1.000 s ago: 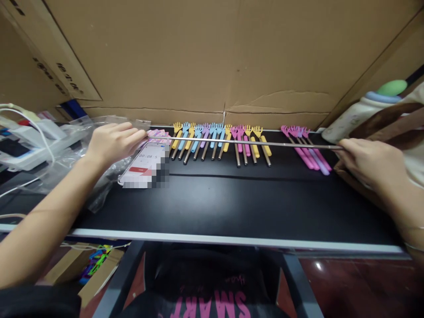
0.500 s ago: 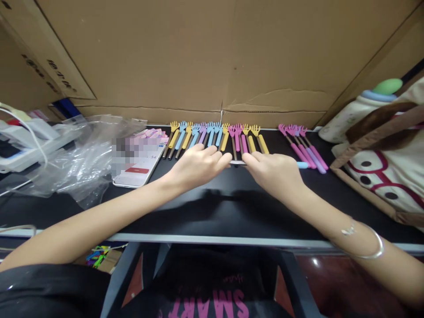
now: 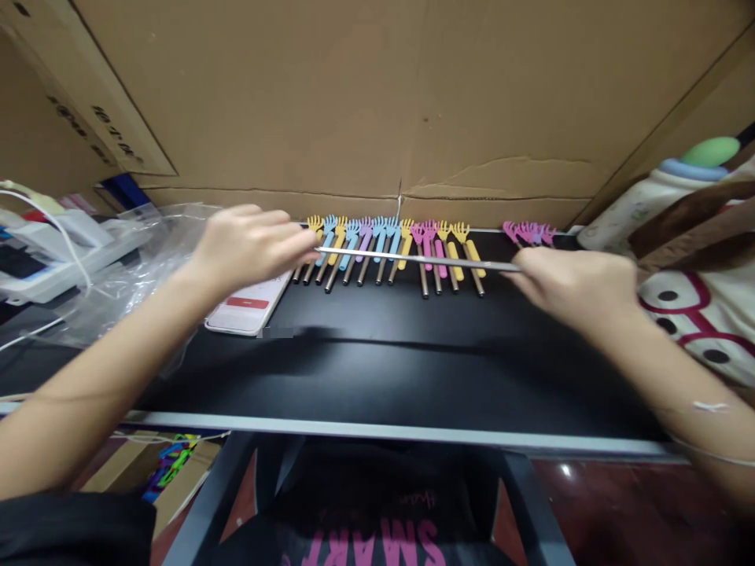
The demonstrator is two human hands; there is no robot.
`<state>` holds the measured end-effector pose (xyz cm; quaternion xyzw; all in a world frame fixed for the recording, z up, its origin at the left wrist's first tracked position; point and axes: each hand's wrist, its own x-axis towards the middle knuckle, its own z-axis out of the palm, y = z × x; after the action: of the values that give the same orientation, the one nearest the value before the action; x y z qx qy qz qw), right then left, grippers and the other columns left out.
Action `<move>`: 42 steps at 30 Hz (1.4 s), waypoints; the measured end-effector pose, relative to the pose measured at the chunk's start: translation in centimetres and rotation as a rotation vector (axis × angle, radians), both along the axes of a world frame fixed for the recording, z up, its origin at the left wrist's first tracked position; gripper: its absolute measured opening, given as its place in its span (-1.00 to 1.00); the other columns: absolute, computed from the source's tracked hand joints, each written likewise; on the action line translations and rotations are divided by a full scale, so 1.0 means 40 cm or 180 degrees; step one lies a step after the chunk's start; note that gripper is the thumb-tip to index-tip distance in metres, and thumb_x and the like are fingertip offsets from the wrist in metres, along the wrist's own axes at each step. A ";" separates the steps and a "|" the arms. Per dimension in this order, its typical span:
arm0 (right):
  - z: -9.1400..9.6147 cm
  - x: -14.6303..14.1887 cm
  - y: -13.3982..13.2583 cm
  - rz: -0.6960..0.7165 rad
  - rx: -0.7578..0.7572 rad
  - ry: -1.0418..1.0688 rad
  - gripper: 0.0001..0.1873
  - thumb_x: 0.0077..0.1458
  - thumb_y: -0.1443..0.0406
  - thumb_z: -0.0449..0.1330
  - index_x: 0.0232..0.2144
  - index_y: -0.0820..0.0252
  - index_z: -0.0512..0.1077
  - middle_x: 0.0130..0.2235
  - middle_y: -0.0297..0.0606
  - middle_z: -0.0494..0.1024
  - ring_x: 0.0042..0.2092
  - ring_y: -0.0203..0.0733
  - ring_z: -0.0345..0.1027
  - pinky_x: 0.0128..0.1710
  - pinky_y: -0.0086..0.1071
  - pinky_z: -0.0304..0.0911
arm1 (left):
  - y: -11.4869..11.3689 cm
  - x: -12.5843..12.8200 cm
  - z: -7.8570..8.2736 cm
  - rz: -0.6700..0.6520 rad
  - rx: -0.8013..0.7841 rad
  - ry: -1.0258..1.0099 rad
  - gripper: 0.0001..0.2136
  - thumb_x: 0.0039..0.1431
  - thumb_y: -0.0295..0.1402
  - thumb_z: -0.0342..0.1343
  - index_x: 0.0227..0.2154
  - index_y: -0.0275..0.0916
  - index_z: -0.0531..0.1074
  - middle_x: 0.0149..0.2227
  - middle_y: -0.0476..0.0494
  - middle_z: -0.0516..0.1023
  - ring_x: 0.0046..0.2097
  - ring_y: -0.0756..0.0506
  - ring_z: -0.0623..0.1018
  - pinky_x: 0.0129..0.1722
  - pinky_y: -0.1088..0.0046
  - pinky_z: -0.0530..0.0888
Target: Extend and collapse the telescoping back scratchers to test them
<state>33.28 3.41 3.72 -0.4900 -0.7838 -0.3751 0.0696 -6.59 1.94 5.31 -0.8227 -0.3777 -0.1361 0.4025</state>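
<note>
Because the left hand (image 3: 255,244) intervenes, the phone (image 3: 246,306) is partly hidden

The rod (image 3: 413,259) is silver, the tabletop (image 3: 383,377) black, the claw heads (image 3: 406,227) yellow, blue, purple and pink.

The rod (image 3: 413,259) is glossy metal, the surface (image 3: 377,385) smooth with sheen, the panel (image 3: 354,102) matt cardboard, the bag (image 3: 133,291) glossy plastic.

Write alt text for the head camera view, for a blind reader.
A person's left hand and right hand hold a thin metallic rod between them above a black table. Colourful claw-headed sticks lie beyond it, a phone to their left.
</note>
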 end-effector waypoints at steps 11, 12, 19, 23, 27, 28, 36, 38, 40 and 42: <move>0.030 0.300 0.067 -0.1685 -0.0195 0.0098 -0.75 -0.07 0.12 0.17 -0.56 0.18 0.30 -0.55 -0.13 0.38 -0.46 -0.27 0.15 -0.53 -0.39 -0.21 | 0.001 -0.259 0.005 0.0726 0.0434 0.0112 -0.67 0.25 -0.17 -0.12 -0.57 -0.19 0.28 -0.60 0.00 0.35 -0.45 -0.01 0.27 -0.57 0.51 0.07; 0.025 0.303 0.069 -0.1663 -0.0221 0.0113 -0.74 -0.06 0.12 0.17 -0.57 0.18 0.29 -0.56 -0.13 0.38 -0.46 -0.27 0.15 -0.52 -0.39 -0.21 | 0.001 -0.266 -0.003 0.0755 0.0432 0.0111 -0.68 0.25 -0.17 -0.12 -0.56 -0.18 0.28 -0.59 0.01 0.34 -0.45 -0.01 0.27 -0.57 0.51 0.07; 0.012 0.282 0.069 -0.1411 -0.0560 -0.0062 -0.72 0.05 0.10 0.10 -0.54 0.16 0.26 -0.45 -0.14 0.44 -0.44 -0.30 0.14 -0.50 -0.38 -0.23 | 0.015 -0.293 -0.034 0.0838 -0.0052 -0.0131 -0.69 0.26 -0.17 -0.13 -0.56 -0.17 0.28 -0.56 0.00 0.32 -0.43 -0.03 0.23 -0.53 0.45 0.06; 0.001 0.257 0.059 -0.1112 -0.0537 -0.0211 -0.77 0.13 0.16 0.03 -0.48 0.16 0.28 -0.40 -0.18 0.47 -0.48 -0.32 0.09 -0.50 -0.39 -0.24 | 0.020 -0.294 -0.048 0.0783 -0.0232 -0.0185 -0.70 0.27 -0.24 -0.13 -0.57 -0.19 0.23 -0.58 -0.01 0.27 -0.44 -0.03 0.21 -0.53 0.45 0.07; -0.019 0.175 0.055 -0.0816 -0.0449 -0.0154 -0.70 0.15 0.14 -0.03 -0.50 0.18 0.31 -0.43 -0.17 0.48 -0.50 -0.32 0.09 -0.51 -0.40 -0.28 | 0.022 -0.229 -0.052 0.0474 -0.0039 -0.0131 -0.70 0.26 -0.25 -0.07 -0.59 -0.21 0.21 -0.62 0.02 0.26 -0.49 -0.01 0.19 -0.57 0.47 0.06; -0.024 0.138 0.053 -0.0688 -0.0479 -0.0149 -0.67 0.15 0.14 -0.05 -0.51 0.19 0.32 -0.45 -0.17 0.49 -0.51 -0.32 0.09 -0.52 -0.40 -0.29 | 0.023 -0.191 -0.052 0.0382 -0.0007 -0.0052 -0.70 0.27 -0.26 -0.06 -0.58 -0.20 0.24 -0.62 0.02 0.28 -0.50 0.00 0.21 -0.58 0.48 0.07; -0.018 -0.145 -0.014 0.0396 -0.0365 -0.0117 -0.63 0.20 0.25 -0.16 -0.48 0.23 0.35 -0.59 -0.25 0.39 -0.61 -0.35 0.00 -0.53 -0.38 -0.36 | 0.004 0.148 -0.079 -0.0209 -0.0128 -0.0100 -0.67 0.33 -0.32 -0.13 -0.53 -0.24 0.38 -0.58 -0.07 0.42 -0.49 -0.05 0.40 -0.58 0.41 0.07; -0.011 -0.166 -0.035 0.0458 -0.0308 -0.0131 -0.66 0.19 0.27 -0.14 -0.48 0.24 0.35 -0.60 -0.26 0.37 -0.62 -0.34 0.01 -0.52 -0.38 -0.36 | -0.014 0.181 -0.080 -0.0231 -0.0237 -0.0201 -0.67 0.33 -0.31 -0.13 -0.52 -0.26 0.38 -0.58 -0.07 0.42 -0.49 -0.05 0.40 -0.58 0.42 0.07; -0.008 -0.183 -0.055 0.0490 -0.0331 -0.0120 -0.70 0.18 0.29 -0.11 -0.47 0.24 0.35 -0.59 -0.27 0.38 -0.62 -0.35 0.02 -0.52 -0.38 -0.36 | -0.031 0.204 -0.075 -0.0288 -0.0287 -0.0258 -0.68 0.33 -0.28 -0.10 -0.51 -0.26 0.38 -0.58 -0.07 0.41 -0.50 -0.05 0.40 -0.58 0.43 0.07; -0.010 -0.202 -0.071 0.0527 -0.0388 -0.0095 -0.73 0.17 0.31 -0.09 -0.45 0.23 0.35 -0.57 -0.29 0.41 -0.62 -0.36 0.04 -0.52 -0.38 -0.36 | -0.043 0.225 -0.069 -0.0367 -0.0294 -0.0269 -0.69 0.32 -0.29 -0.08 -0.51 -0.26 0.38 -0.59 -0.06 0.39 -0.51 -0.04 0.40 -0.57 0.43 0.08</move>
<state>25.20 0.57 3.33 -0.4212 -0.8439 -0.3270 0.0587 2.41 0.22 2.55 -0.8543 -0.3523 -0.1761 0.3392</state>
